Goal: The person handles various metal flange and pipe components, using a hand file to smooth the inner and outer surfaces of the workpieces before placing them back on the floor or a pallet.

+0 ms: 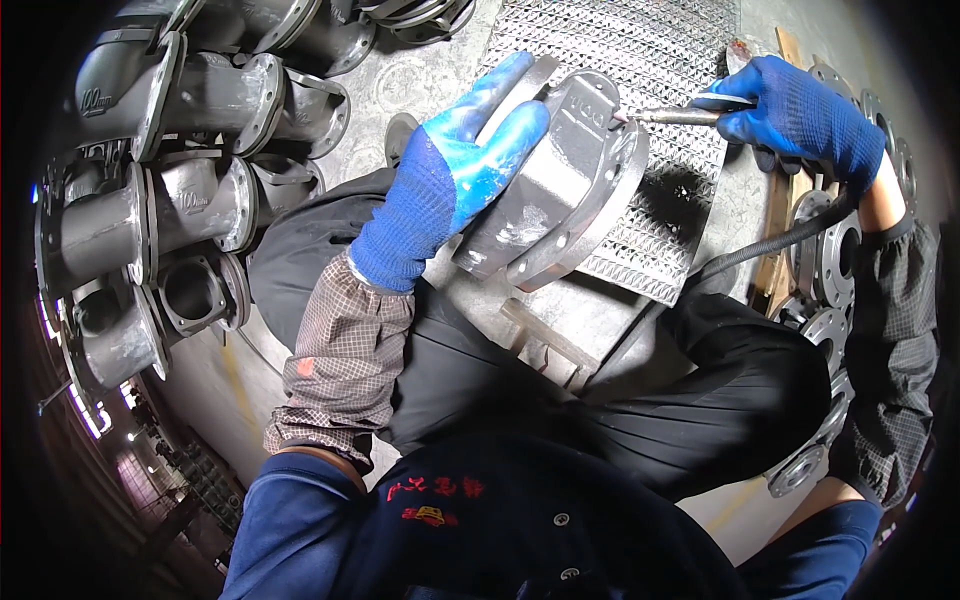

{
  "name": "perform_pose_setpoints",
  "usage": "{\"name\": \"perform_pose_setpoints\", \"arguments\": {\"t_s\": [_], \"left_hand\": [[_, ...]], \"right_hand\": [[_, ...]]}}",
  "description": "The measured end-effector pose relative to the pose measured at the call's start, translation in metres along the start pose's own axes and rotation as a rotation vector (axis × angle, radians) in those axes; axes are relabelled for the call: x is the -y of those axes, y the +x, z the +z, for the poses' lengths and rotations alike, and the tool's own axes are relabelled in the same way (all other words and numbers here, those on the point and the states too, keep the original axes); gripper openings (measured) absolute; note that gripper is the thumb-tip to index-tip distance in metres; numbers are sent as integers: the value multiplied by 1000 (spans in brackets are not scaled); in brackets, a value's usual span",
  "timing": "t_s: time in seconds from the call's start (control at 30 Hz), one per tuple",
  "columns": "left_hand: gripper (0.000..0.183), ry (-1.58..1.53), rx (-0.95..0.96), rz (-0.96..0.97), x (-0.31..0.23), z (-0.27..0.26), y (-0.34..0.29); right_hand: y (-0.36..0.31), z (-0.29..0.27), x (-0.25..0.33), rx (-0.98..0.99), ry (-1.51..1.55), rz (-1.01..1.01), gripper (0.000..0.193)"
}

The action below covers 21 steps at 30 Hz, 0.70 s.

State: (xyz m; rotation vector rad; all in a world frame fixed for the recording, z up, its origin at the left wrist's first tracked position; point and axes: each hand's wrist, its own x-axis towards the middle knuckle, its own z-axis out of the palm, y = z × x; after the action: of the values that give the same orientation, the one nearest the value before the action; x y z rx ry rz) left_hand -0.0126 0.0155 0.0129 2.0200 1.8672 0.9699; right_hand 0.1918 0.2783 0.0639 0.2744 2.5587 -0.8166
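A grey cast-metal valve body with flanges (560, 165) sits tilted on a raised metal grating (640, 60) in front of me. My left hand (480, 150), in a blue coated glove, is closed over its left flange, thumb and fingers on either side of the rim. My right hand (790, 115), gloved in blue too, grips a pencil-shaped metal air tool (675, 116). The tip of this tool is at the right flange of the casting, near the raised lettering; whether it touches I cannot tell. A black hose (775, 241) runs down from below my right hand.
Several stacked flanged pipe castings (200, 100) crowd the left side. On the right, loose round flanges (835, 260) lie beside wooden boards (785, 230). A T-shaped bar piece (550, 335) is below the casting, between my bent legs (720, 400).
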Motion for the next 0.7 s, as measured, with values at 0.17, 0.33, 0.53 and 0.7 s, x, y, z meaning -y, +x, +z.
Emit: {"name": "perform_pose_setpoints", "arguments": {"t_s": [0.17,0.33,0.53,0.7], "left_hand": [[42,-781,-89,-640,-29,-5,9],[35,-300,-108,-374,-16,2,1],[31,-451,-130,-275,-17,4,-7],[40,-816,-180,-330,-22,4,-13]], "right_hand": [[-12,21,25,-111,310,354,26],[-22,50,26,-260,306,266,31],[-19,37,39,-278,281,308,29],[13,-1,74,-231,-109,232,23]]}}
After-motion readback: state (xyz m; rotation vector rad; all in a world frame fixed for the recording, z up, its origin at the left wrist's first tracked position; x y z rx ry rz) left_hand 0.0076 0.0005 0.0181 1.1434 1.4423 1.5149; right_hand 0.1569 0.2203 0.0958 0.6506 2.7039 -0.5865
